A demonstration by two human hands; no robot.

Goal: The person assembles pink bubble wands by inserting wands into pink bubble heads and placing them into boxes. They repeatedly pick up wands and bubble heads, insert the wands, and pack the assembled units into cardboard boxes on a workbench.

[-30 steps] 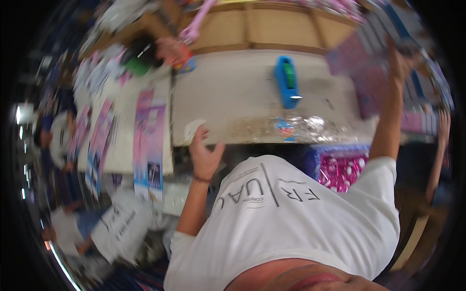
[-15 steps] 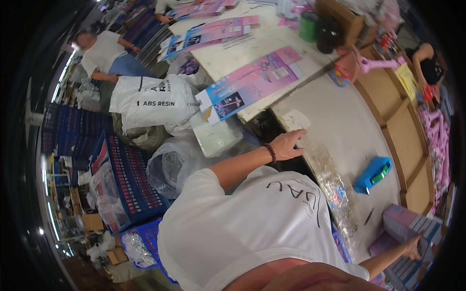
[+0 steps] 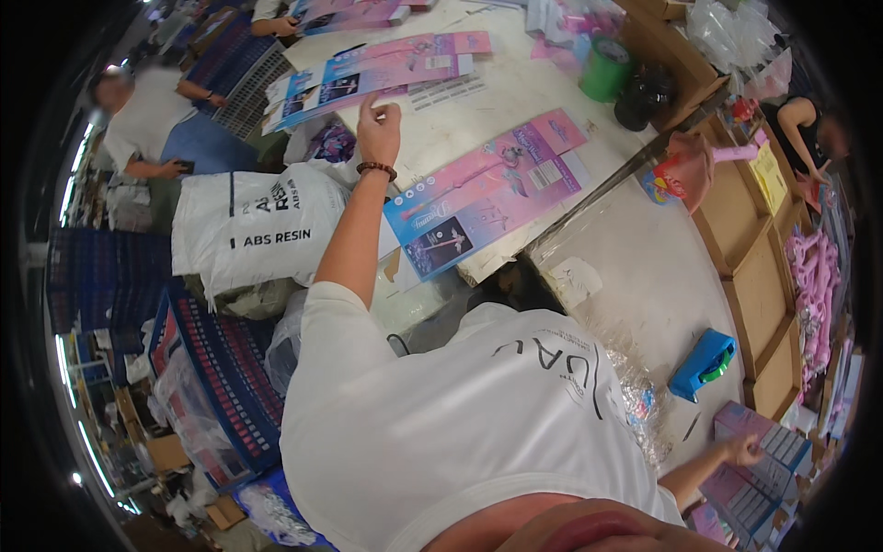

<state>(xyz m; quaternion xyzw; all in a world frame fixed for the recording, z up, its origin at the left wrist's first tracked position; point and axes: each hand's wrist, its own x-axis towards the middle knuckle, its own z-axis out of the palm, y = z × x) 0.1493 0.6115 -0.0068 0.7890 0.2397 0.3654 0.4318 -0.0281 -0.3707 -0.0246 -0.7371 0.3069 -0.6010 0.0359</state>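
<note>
My left hand (image 3: 379, 133), a beaded bracelet on its wrist, is raised beside a stack of flat pink-and-blue printed cartons (image 3: 368, 78). Its fingers are partly bent and a little apart, with nothing seen in them. Below and right of it, another flat printed carton (image 3: 492, 193) lies on the white table (image 3: 543, 83). At the lower right, my right hand (image 3: 740, 449) is above a group of folded-up printed boxes (image 3: 763, 474). Its fingers are curled in, and whatever they might hold is hidden. A blue tape dispenser with a green roll (image 3: 704, 366) stands nearby.
Brown cardboard trays (image 3: 736, 239) line the right side, with pink toy parts (image 3: 811, 276) beyond. A green tape roll (image 3: 605, 69) and a black roll (image 3: 646, 97) stand at the back. On the left are a white sack (image 3: 258, 230) and blue crates (image 3: 216, 386). Other people work nearby.
My left hand has swung from the table's near edge up and left toward the stacked flat cartons. My right hand has drawn back slightly from the boxes, and its fingers have curled in.
</note>
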